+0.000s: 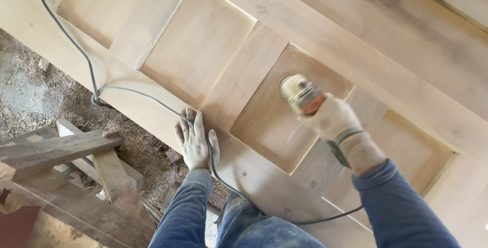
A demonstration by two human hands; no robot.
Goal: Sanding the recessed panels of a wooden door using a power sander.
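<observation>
Gripping a dusty sander (300, 94), the right hand (331, 118) smooths a recessed wooden panel (269, 121).

**Left hand flat, right hand gripping**

The left hand (195, 140) sits low in the centre-left of the frame, palm down, fingers (189, 121) stretched straight and close together, pointing up the frame, thumb splayed to the right. Its forearm, in a blue sleeve, runs down to the lower edge. The right hand (330, 118), blurred, lies right of centre with its fingers curled tight in a grip. Its wrist is bare and dusty; the blue-sleeved forearm slants down to the lower right corner.
</observation>
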